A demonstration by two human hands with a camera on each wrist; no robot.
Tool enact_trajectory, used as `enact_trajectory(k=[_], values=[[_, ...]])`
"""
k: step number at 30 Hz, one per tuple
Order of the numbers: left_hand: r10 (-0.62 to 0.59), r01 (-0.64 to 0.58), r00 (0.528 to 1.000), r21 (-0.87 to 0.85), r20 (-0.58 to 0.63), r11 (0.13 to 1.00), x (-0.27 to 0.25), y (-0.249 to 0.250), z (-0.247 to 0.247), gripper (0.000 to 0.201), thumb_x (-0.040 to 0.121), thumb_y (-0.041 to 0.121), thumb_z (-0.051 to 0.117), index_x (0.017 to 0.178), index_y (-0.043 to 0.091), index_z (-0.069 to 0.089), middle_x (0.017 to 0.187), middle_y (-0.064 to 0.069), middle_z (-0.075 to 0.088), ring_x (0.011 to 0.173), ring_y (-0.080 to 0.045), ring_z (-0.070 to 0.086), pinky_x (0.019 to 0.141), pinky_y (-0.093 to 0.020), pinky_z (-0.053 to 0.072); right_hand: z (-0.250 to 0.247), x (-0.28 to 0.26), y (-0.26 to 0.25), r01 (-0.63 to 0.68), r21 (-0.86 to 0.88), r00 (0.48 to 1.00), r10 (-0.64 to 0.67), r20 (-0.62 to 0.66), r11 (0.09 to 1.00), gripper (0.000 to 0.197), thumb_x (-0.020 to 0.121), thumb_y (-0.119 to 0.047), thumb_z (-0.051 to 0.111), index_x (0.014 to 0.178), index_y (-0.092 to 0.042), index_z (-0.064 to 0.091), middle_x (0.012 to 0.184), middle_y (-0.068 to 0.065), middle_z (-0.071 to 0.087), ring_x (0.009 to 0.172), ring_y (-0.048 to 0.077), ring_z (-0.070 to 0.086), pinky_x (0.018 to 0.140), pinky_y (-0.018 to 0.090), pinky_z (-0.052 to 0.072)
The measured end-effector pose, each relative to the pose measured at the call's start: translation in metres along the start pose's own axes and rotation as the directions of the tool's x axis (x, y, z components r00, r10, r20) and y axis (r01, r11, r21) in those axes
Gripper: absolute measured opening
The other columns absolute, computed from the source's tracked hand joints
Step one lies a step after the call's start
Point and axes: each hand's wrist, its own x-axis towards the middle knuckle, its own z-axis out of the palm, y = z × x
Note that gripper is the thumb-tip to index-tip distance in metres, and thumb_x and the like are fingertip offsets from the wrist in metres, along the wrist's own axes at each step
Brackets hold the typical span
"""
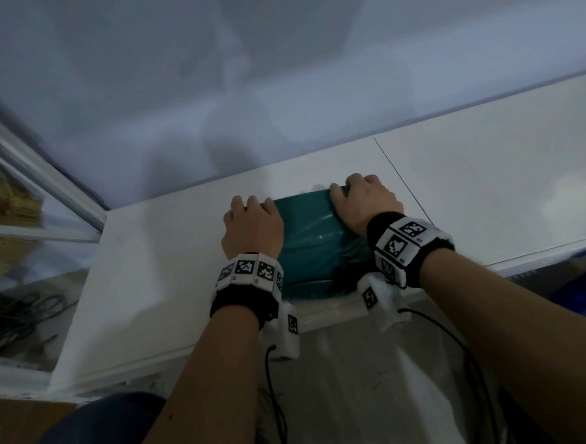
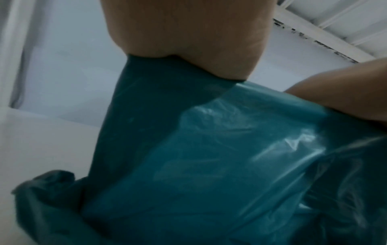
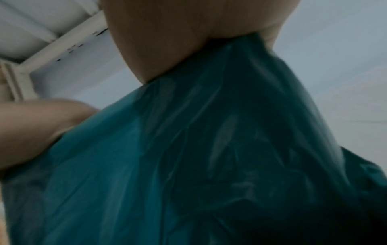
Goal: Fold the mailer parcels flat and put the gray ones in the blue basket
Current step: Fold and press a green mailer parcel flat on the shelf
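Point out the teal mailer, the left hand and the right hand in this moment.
teal mailer (image 1: pixel 306 241): head view, glossy top face between the hands.
left hand (image 1: pixel 252 226): head view, back of the hand, at the mailer's left edge.
right hand (image 1: pixel 366 202): head view, back of the hand, at the mailer's far right corner.

Head view: high, looking forward and down over both forearms onto white table (image 1: pixel 150 265), wall beyond. Wrist views: very close, low, aimed along palms. Shared by all three: teal mailer (image 1: pixel 305 228) (image 2: pixel 209 165) (image 3: pixel 167 165), filling lower frame in both wrist views.
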Motion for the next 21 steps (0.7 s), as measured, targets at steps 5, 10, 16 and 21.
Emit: enact_trajectory(k=[5, 10, 16, 21], values=[[-0.104, 0.047, 0.979, -0.303, -0.176, 0.952, -0.001, -0.006, 0.004, 0.057, 0.100, 0.041, 0.048, 0.149, 0.016, 0.035, 0.158, -0.002, 0.026, 0.137, -0.024, 0.038, 0.106, -0.042, 0.036, -0.003, 0.005, 0.015, -0.259, 0.428, 0.966, 0.243, 0.091, 0.866, 0.097, 0.080, -0.067, 0.056, 0.153, -0.023, 0.011, 0.149, 0.017, 0.030, 0.127, 0.040, 0.044, 0.104, 0.049, 0.041], [-0.405, 0.315, 0.914, -0.684, 0.031, 0.658, 0.002, -0.013, 0.005, 0.077, 0.085, 0.048, 0.070, 0.147, 0.016, 0.038, 0.146, -0.011, 0.046, 0.130, -0.029, 0.049, 0.109, -0.038, 0.040, 0.001, 0.010, 0.024, -0.389, 0.680, 0.914, 0.350, 0.204, 0.622, 0.114, 0.068, -0.065, 0.069, 0.153, -0.012, 0.015, 0.139, 0.017, 0.046, 0.117, 0.036, 0.053, 0.100, 0.048, 0.047], [-0.382, 0.374, 0.911, -0.701, 0.156, 0.607, 0.005, -0.016, 0.000, 0.049, 0.104, 0.044, 0.037, 0.078, 0.008, 0.057, 0.103, -0.016, 0.060, 0.104, -0.034, 0.059, 0.092, -0.036, 0.046, 0.002, 0.010, 0.028, -0.391, 0.672, 0.918, 0.215, 0.334, 0.629, 0.089, 0.066, -0.079, 0.048, 0.117, -0.007, 0.059, 0.117, 0.015, 0.065, 0.102, 0.034, 0.064, 0.098, 0.047, 0.049], [-0.390, 0.466, 0.876, -0.707, 0.284, 0.532, 0.005, -0.025, 0.002, 0.062, 0.104, 0.048, 0.026, 0.133, -0.001, 0.052, 0.137, -0.021, 0.053, 0.120, -0.035, 0.053, 0.106, -0.044, 0.042, 0.000, 0.001, 0.028, -0.386, 0.710, 0.919, 0.174, 0.354, 0.589, 0.077, 0.090, -0.069, 0.034, 0.128, -0.006, 0.056, 0.122, 0.016, 0.062, 0.108, 0.034, 0.061, 0.103, 0.047, 0.046]])
